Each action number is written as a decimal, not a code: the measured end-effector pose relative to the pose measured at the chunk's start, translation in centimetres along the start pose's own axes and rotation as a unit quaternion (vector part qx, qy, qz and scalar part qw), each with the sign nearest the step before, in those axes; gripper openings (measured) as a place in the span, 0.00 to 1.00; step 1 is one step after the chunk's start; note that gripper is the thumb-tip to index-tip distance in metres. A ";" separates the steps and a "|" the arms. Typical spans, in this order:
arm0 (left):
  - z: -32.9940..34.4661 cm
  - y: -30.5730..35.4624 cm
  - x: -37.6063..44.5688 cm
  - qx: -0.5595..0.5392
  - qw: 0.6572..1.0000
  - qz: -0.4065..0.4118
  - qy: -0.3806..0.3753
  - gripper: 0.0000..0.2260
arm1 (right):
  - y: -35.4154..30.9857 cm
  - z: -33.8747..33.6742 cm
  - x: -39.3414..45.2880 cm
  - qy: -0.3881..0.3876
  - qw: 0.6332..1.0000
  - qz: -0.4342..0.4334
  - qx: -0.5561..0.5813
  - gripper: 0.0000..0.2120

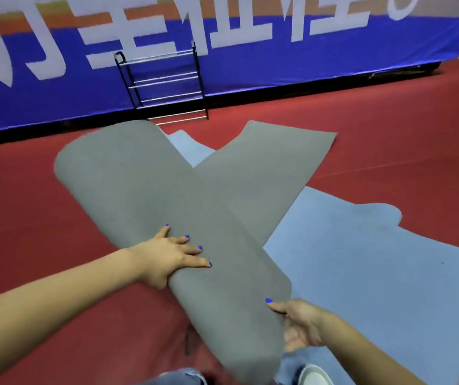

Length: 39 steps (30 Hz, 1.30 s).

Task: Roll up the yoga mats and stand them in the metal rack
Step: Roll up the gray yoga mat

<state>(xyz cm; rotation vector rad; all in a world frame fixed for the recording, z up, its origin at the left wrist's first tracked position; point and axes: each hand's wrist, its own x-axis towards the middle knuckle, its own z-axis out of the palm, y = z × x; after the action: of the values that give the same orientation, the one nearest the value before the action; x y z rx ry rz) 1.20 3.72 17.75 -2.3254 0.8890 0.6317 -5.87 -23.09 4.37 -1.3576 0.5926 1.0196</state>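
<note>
On red floor [389, 120] | both hands grip grey mat [145, 184] | blue mat [361, 259] beneath | rack [164, 79] beyond

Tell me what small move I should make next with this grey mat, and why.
Probably keep rolling it away from you. The grey mat is only loosely curled, its tail still flat over the blue mat. Your left hand and right hand hold it, and the rack stands empty.
</note>
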 end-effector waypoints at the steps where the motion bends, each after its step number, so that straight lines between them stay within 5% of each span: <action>1: 1.3 0.2 0.8 -0.019 1.000 0.002 -0.019 0.36 | 0.8 0.0 1.4 -0.008 1.000 0.008 -0.015 0.13; 9: 13.3 0.2 2.8 -0.230 0.969 -0.059 -0.071 0.35 | -0.7 -0.8 10.2 0.039 0.960 -0.024 0.277 0.22; 16: 23.1 2.5 -1.8 -0.336 0.926 -0.102 -0.140 0.41 | -2.4 2.0 11.7 -0.045 0.977 -0.011 0.209 0.25; 24: 21.6 3.1 0.8 -0.399 0.909 -0.116 -0.041 0.39 | -4.7 4.7 15.1 -0.072 0.967 0.044 0.239 0.36; 28: 21.0 1.0 4.9 -0.393 0.915 -0.091 -0.005 0.34 | -9.6 3.5 16.4 -0.139 0.903 -0.037 0.404 0.45; 31: 21.1 0.3 7.7 -0.349 0.935 -0.056 -0.026 0.32 | -13.9 2.1 18.3 -0.147 0.883 -0.019 0.445 0.52; 36: 23.2 0.3 12.1 -0.360 0.931 -0.051 -0.014 0.30 | -18.7 2.4 21.4 0.026 0.916 0.014 0.399 0.16; 39: 23.5 -0.7 14.2 -0.400 0.914 -0.068 0.023 0.29 | -23.2 2.8 21.2 0.044 0.935 -0.086 0.341 0.11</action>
<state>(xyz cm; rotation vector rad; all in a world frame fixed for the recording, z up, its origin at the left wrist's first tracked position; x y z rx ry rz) 5.97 13.03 -7.67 -3.0967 0.5196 1.0236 23.49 -13.03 -1.37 -0.8164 0.7883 0.5300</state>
